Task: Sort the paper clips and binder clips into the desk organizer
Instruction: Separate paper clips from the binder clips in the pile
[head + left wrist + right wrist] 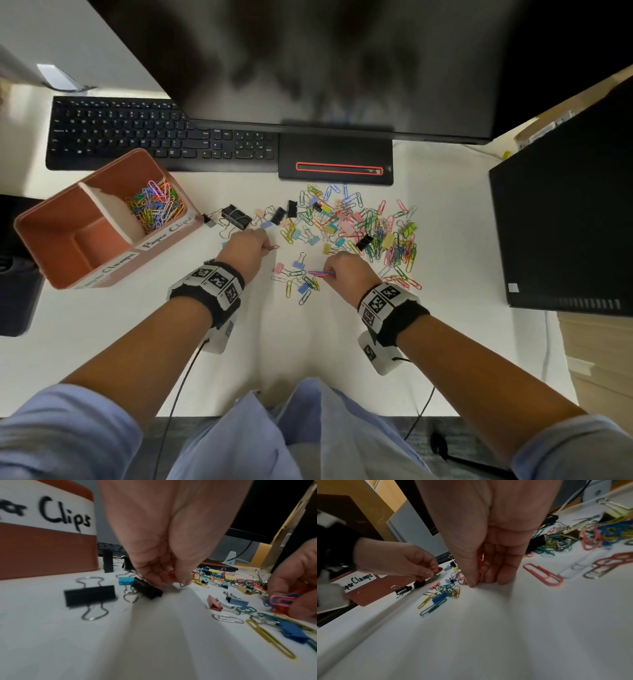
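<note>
A heap of coloured paper clips and binder clips [359,226] is spread over the white desk below the monitor. A terracotta desk organizer [68,253] stands at the left; its right compartment, labelled "Paper Clips", holds several paper clips [154,205]. My left hand [248,248] pinches a red paper clip [273,247] just above the desk, beside black binder clips [146,588]. My right hand [346,270] pinches a small bunch of pink, blue and red paper clips [320,273], its fingertips [471,584] down on the desk.
A black keyboard [154,137] and a monitor stand [335,159] lie behind the heap. A black computer case [565,219] stands at the right. The organizer's left compartment [89,240] is labelled "Paper Clamps". Loose clips [301,284] lie between my hands.
</note>
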`<state>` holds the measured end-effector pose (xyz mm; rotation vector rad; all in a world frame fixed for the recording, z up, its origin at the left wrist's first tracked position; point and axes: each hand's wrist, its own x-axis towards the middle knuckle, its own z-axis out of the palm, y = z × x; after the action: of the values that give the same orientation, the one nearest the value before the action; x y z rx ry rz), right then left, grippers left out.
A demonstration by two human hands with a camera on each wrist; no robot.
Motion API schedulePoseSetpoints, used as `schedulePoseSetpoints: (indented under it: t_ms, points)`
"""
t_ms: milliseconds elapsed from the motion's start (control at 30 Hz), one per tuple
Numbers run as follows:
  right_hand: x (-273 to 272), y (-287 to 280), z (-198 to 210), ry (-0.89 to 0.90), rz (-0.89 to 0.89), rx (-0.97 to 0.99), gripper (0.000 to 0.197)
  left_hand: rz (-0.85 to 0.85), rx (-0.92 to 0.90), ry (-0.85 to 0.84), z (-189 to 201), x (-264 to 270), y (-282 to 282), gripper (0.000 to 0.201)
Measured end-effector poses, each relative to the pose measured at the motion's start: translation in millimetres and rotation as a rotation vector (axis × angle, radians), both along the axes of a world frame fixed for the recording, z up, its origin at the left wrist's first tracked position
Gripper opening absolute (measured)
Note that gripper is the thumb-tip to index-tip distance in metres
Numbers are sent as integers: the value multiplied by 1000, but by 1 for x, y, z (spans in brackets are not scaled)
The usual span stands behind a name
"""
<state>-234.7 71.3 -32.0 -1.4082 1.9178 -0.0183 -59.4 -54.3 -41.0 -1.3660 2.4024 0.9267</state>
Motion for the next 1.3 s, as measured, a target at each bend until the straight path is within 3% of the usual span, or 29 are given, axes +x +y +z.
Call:
schedulePoseSetpoints:
  t_ms: [300,467,733,933,1133,1300]
  points:
    - [20,15,6,-173,-187,-108,20,39,22,335,14,34,47,12]
    - [32,9,1,-128,-165,-77,21,80,59,225,-2,30,65,24]
    - [24,-10,0,39,2,-19,23,18,-36,228,-6,18,54,18]
    - [17,-7,5,-6,-73,-82,20,-15,-1,189,-2,16,50,14]
    - [24,0,5,-5,-82,-50,43,65,13,178,-4,18,58,16]
    - [24,-7,3,-16,-93,-47,38,143,55,173,-1,12,70,44]
